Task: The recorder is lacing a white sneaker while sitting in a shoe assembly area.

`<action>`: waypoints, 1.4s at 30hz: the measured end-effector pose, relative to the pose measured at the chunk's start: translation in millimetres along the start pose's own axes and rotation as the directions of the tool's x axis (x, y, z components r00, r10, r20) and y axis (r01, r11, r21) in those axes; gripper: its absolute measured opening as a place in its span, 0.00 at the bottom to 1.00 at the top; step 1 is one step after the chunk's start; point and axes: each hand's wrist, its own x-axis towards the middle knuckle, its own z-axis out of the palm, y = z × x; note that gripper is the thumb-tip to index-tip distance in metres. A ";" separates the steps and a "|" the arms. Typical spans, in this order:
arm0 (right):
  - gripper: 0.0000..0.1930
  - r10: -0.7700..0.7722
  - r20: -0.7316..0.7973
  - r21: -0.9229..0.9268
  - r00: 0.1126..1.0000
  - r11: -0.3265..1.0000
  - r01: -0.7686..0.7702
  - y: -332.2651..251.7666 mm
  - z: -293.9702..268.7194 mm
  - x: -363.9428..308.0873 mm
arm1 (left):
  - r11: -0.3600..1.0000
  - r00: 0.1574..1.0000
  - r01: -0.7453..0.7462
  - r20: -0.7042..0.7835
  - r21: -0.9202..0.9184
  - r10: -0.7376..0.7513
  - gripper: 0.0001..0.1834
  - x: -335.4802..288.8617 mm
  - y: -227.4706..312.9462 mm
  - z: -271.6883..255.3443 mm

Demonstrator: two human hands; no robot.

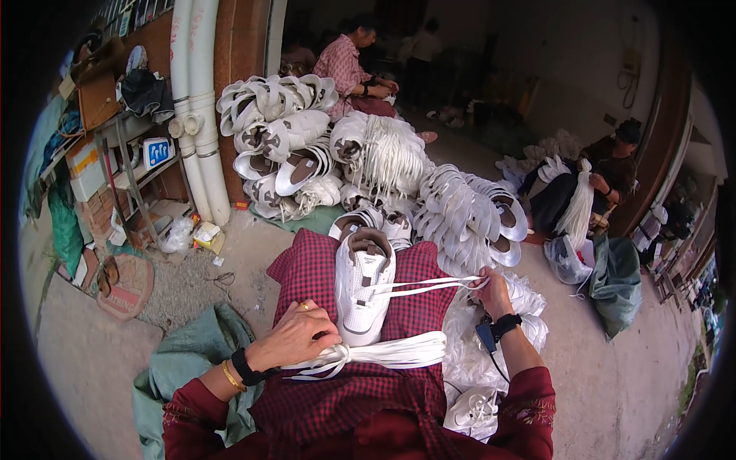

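A white sneaker [366,295] with a brown lining rests on my lap over a red-and-black checked apron [307,264], its toe toward me. Stretched tight from its eyelets, a white shoelace [425,288] runs right to my right hand [494,296], which pinches its ends. My left hand [300,336] lies beside the toe with curled fingers; what they hold, if anything, is hidden. Just under those fingers, a tied bundle of white shoelaces [399,350] lies across my lap.
Beyond my knees are piled white shoe uppers [299,138] and more uppers [468,215]. Clear plastic bags [460,337] lie to my right, a green sack [192,368] to my left. One person [349,69] sits behind the pile, another [613,161] at the right.
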 end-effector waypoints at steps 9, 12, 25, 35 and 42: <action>0.11 0.079 -0.007 0.041 0.997 0.996 -0.079 30.5 -8.1 -8.5 | 0.992 0.991 -0.098 0.099 0.076 0.090 0.14 -8.0 9.8 23.9; 0.11 0.057 -0.007 0.053 0.998 0.997 -0.057 39.0 -16.5 -8.0 | 0.997 0.991 -0.074 0.117 0.019 0.071 0.14 -5.5 12.6 21.6; 0.11 0.112 -0.027 0.093 0.993 0.990 -0.109 56.1 -14.2 -15.2 | 0.998 0.996 -0.053 0.067 -0.018 0.054 0.13 -8.5 7.9 28.0; 0.13 0.154 0.016 0.098 0.988 0.983 -0.155 68.1 -16.4 -16.7 | 0.998 0.989 -0.038 0.145 0.049 0.031 0.14 -11.9 7.3 27.7; 0.10 0.146 0.025 0.113 0.989 0.982 -0.148 77.7 -19.4 -21.4 | 0.997 0.982 -0.021 0.188 0.077 0.006 0.16 -6.9 12.3 24.1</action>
